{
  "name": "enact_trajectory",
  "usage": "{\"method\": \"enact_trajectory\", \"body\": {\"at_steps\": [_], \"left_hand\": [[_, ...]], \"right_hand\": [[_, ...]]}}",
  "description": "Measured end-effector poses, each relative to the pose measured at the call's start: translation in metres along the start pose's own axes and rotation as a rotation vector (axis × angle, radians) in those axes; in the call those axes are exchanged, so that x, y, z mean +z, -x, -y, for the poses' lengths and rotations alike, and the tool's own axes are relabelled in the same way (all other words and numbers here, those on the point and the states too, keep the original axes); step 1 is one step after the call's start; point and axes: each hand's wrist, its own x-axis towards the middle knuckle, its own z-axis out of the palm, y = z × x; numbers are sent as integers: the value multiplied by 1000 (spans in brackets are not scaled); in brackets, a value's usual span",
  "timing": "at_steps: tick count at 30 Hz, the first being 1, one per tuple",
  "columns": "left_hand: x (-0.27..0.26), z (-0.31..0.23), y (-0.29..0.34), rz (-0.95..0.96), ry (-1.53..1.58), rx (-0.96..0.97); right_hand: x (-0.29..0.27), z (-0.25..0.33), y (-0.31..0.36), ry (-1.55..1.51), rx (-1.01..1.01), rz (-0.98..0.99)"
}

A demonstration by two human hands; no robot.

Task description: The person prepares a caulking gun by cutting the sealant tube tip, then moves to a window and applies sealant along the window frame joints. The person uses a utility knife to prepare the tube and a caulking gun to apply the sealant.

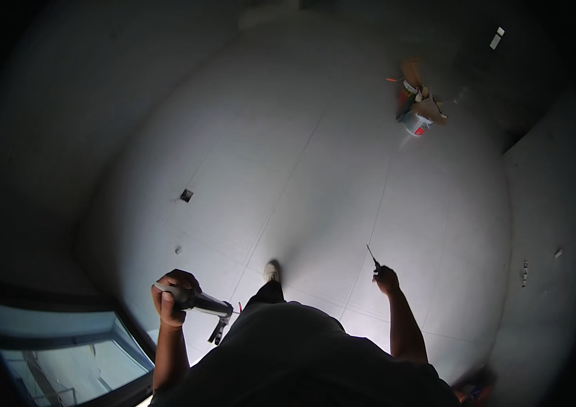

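1. Pale grey floor (328, 183) is spreading ahead; a white bucket (417, 126) is standing far forward, right
2. Left hand (171, 302) is clasping a grey cylindrical tool (205, 302) near one end; its body is extending rightward from the fist, long axis sloping slightly toward the torso (294, 353)
3. Right hand (386, 280) is clenching a slim dark tool (372, 255), which is projecting beyond the fist, tip pointing forward and slightly left

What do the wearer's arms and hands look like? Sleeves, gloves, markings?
Left hand and right hand: five-fingered human hands, no gloves visible. Bare forearms, no cuffs, watch or cables visible. Dark fabric top; sleeve ends unclear. Too dim for rings or small markings.
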Motion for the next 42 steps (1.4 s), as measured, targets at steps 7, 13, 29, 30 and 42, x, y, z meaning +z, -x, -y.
{"method": "enact_trajectory", "body": {"at_steps": [7,13,29,30,42], "left_hand": [[61,70,-248,237,69,-55],[126,137,-429,297,35,-61],[106,320,-913,187,33,-38],[102,335,-956,186,45,-53],[145,453,-1481,351,53,-180]], "right_hand": [[61,-42,25,223,296,531],[79,-91,-2,57,692,383],[-335,345,-841,-243,12,-154],[-338,363,-872,-230,29,-188],[-241,456,-1002,251,271,531]]}}
